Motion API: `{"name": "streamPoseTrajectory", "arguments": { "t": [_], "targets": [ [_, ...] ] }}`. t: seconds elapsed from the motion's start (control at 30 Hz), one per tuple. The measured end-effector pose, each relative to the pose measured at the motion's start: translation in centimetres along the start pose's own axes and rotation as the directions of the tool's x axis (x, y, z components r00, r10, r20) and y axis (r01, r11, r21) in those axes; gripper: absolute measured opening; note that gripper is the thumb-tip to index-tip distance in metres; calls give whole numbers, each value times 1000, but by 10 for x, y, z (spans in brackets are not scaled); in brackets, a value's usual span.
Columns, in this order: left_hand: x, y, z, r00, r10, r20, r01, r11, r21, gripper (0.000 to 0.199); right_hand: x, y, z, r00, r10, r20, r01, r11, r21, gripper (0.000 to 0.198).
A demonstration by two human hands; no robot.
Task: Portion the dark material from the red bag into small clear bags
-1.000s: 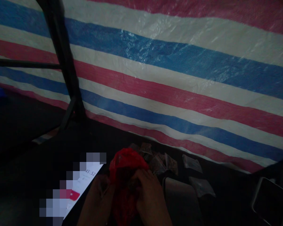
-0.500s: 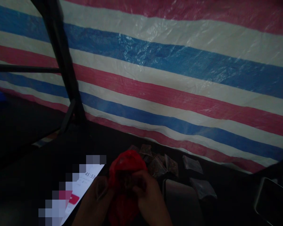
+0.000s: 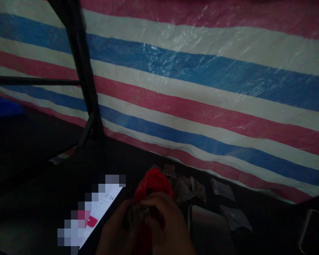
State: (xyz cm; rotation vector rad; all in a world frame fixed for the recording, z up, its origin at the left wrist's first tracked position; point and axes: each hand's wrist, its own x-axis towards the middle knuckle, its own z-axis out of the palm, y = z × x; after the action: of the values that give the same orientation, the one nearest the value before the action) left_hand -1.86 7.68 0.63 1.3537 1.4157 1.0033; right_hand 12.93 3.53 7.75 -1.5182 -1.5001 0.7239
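Note:
In the dim light at the lower middle, a red plastic bag (image 3: 154, 181) stands with its mouth gaping towards me. My left hand (image 3: 118, 226) is closed on a small clear plastic bag (image 3: 138, 214) in front of it. My right hand (image 3: 168, 225) meets the left at that small bag, fingers curled inwards. Anything between the right fingers is hidden by the hand and the darkness. The lower part of the red bag is covered by both hands.
Several small filled clear packets (image 3: 184, 187) lie behind the red bag. Flat clear bags (image 3: 235, 217) are to the right, beside a dark flat rounded object (image 3: 208, 226). A lit phone (image 3: 98, 212) lies at left. A striped tarp (image 3: 188, 106) and dark post (image 3: 86, 78) stand behind.
My right hand has come out of the red bag's mouth and over to the small clear bag in my left hand. The view has shifted slightly, moving the surroundings rightward.

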Motion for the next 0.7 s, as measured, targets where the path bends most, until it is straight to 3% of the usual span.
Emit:
{"name": "streamPoseTrajectory", "arguments": {
  "t": [0.17,0.27,0.4,0.5,0.7],
  "targets": [
    [0,-11,8,995,92,-41,-94,995,-26,29,0,-1,1,995,-84,51,89,990,-106,50],
    [-2,-5,6,996,83,-30,-84,996,-36,27,0,-1,2,995,-98,27,100,991,-91,49],
    [-5,11,-4,999,45,9,-45,999,-11,32,1,3,-1,998,-51,-28,51,999,-12,46],
    [-6,20,-11,998,-50,40,48,998,43,38,2,12,-8,991,3,-130,-2,1000,11,46],
    [-7,29,-6,992,-126,-21,127,992,10,47,4,26,-6,990,106,-92,-124,968,-217,45]
  ]
}}
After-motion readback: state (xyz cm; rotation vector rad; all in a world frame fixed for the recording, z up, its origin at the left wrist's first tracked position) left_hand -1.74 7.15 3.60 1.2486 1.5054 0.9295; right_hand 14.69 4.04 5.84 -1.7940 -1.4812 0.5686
